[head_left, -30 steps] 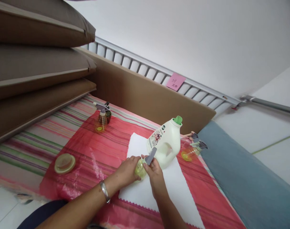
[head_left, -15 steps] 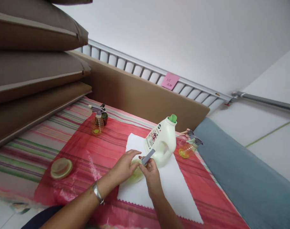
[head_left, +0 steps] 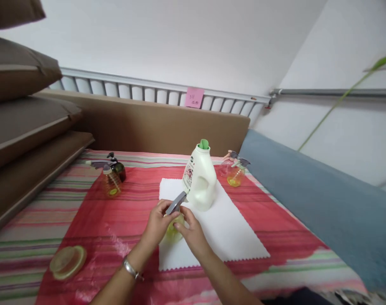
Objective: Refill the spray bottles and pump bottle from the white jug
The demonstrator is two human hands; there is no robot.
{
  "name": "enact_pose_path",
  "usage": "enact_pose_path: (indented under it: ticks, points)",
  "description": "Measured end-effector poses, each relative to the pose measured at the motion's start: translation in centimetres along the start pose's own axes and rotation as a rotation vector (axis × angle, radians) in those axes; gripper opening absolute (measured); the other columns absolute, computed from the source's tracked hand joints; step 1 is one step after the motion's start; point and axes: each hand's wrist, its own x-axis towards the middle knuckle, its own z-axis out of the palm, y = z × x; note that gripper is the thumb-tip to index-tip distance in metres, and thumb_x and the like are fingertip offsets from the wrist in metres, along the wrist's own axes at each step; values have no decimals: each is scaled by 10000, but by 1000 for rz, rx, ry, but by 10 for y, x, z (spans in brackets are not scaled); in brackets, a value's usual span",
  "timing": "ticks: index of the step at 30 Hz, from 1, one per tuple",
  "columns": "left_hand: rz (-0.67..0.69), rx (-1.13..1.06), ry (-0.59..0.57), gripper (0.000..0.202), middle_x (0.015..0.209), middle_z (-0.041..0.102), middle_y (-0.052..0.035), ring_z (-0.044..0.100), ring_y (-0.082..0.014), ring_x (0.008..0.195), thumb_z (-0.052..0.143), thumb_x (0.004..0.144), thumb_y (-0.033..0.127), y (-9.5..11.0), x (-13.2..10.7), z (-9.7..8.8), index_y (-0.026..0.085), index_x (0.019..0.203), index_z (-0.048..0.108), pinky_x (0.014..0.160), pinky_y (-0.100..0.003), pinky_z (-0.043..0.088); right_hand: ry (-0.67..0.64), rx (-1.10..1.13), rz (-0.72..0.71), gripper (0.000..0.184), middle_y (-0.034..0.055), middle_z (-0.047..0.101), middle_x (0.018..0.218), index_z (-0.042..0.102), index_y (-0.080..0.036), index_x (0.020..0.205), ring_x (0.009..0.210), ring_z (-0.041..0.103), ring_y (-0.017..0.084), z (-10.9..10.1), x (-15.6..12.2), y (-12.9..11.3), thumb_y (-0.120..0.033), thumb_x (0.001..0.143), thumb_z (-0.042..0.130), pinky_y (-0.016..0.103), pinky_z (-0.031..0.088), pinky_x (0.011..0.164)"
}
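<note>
Both hands are closed around a yellowish clear spray bottle (head_left: 173, 234) with a grey trigger head (head_left: 176, 202). My left hand (head_left: 158, 220), with a silver bracelet at the wrist, grips the bottle's neck at the base of the trigger head. My right hand (head_left: 193, 231) wraps the bottle's body from the right, thumb across its front. The bottle is over a white cloth (head_left: 218, 237) with scalloped edges; the hands partly hide it. Just behind stands a large white jug (head_left: 203, 180) with a green cap (head_left: 203, 144).
At the back left stand a clear spray bottle (head_left: 112, 184) and a dark pump bottle (head_left: 119, 169). Two more spray bottles, one yellow (head_left: 235, 177), one pink (head_left: 225, 168), stand right. A round lid (head_left: 67, 262) lies front left. Stacked cushions (head_left: 31, 127) rise at left.
The view has turned to the right and levelled. My left hand has moved onto the bottle's neck by the trigger head, and my right hand from the trigger head down to the bottle's body.
</note>
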Motion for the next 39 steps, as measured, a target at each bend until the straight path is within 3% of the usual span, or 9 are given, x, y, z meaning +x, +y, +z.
enact_pose_path:
  ticks: [10, 16, 19, 21, 23, 26, 29, 33, 39]
  points:
    - [-112, -95, -92, 267, 880, 667, -38, 573, -202, 874, 687, 680, 261, 6, 2, -5, 167, 930, 672, 833, -311, 415, 147, -82, -32, 351, 64, 629, 1134, 590, -212, 1076, 1083, 545, 220, 0, -4, -8, -239, 727, 621, 397, 392, 967]
    - [-160, -127, -151, 309, 952, 683, -45, 579, -205, 927, 669, 712, 285, 5, 3, -8, 169, 998, 651, 867, -327, 410, 224, -186, -70, 237, 51, 655, 1036, 615, -214, 1014, 995, 583, 208, -5, -25, -14, -222, 781, 569, 372, 438, 894]
    - [-182, -130, -142, 300, 917, 680, -45, 579, -194, 877, 681, 699, 300, 6, 3, -7, 160, 964, 657, 822, -310, 421, 244, -238, -112, 128, 31, 663, 870, 633, -217, 897, 852, 607, 190, -19, -34, -30, -250, 828, 530, 335, 472, 785]
    - [-184, -132, -137, 291, 872, 676, -42, 576, -187, 835, 694, 683, 307, 8, 3, -5, 156, 930, 663, 788, -303, 426, 249, -294, -195, 123, 30, 656, 867, 632, -230, 895, 873, 595, 192, -29, -30, -49, -258, 842, 525, 341, 457, 811]
    - [-175, -141, -137, 288, 847, 670, -35, 572, -180, 812, 703, 671, 306, 10, 2, -4, 158, 915, 665, 776, -299, 426, 199, -436, -341, 173, 47, 649, 996, 620, -239, 995, 997, 557, 205, -37, -17, -70, -246, 847, 530, 368, 411, 900]
    - [-144, -158, -135, 255, 836, 664, -21, 568, -174, 813, 704, 670, 301, 12, 1, -4, 165, 883, 669, 787, -298, 427, -58, -769, -515, 287, 76, 597, 1187, 593, -204, 1110, 1144, 476, 222, -39, 13, -96, -244, 827, 583, 388, 334, 979]
    - [-125, -151, -132, 242, 835, 665, -20, 572, -177, 821, 699, 674, 309, 11, 1, -4, 167, 868, 672, 788, -304, 436, -293, -968, -518, 265, 57, 653, 1090, 636, -201, 1057, 1065, 522, 212, -33, 38, -101, -262, 799, 631, 366, 341, 924]
    - [-153, -194, -123, 285, 858, 675, -38, 590, -188, 838, 723, 641, 313, 5, 2, -5, 157, 871, 661, 799, -317, 447, -351, -1020, -490, 165, 11, 685, 880, 686, -268, 955, 874, 564, 176, -24, 50, -93, -237, 804, 625, 310, 357, 752]
    - [-141, -119, -47, 379, 856, 662, -23, 591, -179, 836, 777, 540, 186, 1, 1, 0, 164, 882, 614, 801, -296, 444, -369, -1059, -495, 158, 15, 676, 861, 690, -254, 937, 851, 549, 176, -19, 43, -95, -215, 798, 626, 300, 320, 712]
